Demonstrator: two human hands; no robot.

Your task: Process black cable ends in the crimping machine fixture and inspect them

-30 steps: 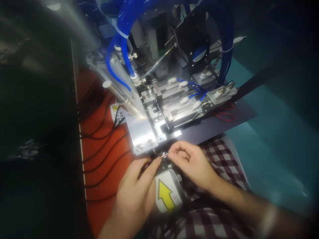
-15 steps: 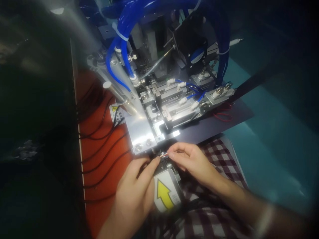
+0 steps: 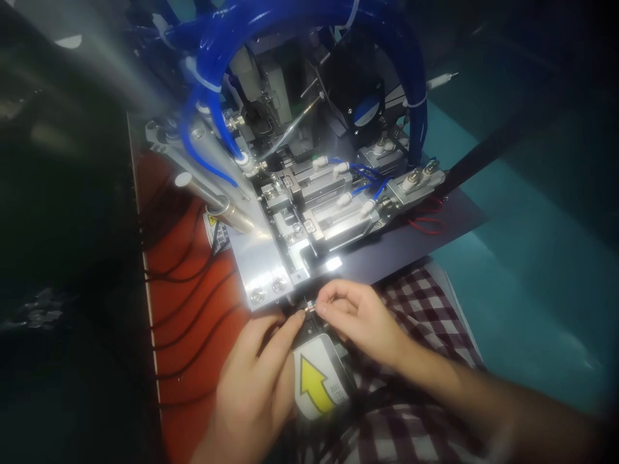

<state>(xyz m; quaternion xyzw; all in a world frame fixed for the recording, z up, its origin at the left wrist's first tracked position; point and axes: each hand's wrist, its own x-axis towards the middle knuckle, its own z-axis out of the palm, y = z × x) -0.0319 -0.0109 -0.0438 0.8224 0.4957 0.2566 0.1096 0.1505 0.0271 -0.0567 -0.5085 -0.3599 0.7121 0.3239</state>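
A small, thin, shiny part (image 3: 310, 309) with a reddish streak lies between my fingertips, too small to name. My right hand (image 3: 360, 322) pinches its right end between thumb and forefinger, the other fingers curled in. At its left end are the closed thumb and forefinger of my left hand (image 3: 258, 370); the grip itself is partly hidden. Both hands are at the front edge of a metal machine (image 3: 264, 264), just above a dark fixture (image 3: 309, 330). Below the fixture is a white plate with a yellow arrow (image 3: 314, 383) pointing toward the machine.
Pneumatic cylinders (image 3: 348, 216) with white fittings stand on the machine, and thick blue tubes (image 3: 290, 19) arch over it. Black cables (image 3: 193, 316) cross the orange surface (image 3: 176, 412) at left. A checkered cloth (image 3: 416, 309) lies on the right, by a grey plate (image 3: 406, 248).
The view has shifted slightly, so machine and hands appear further left. Both hands keep their places at the fixture; the right fingertips sit a little closer to the left ones.
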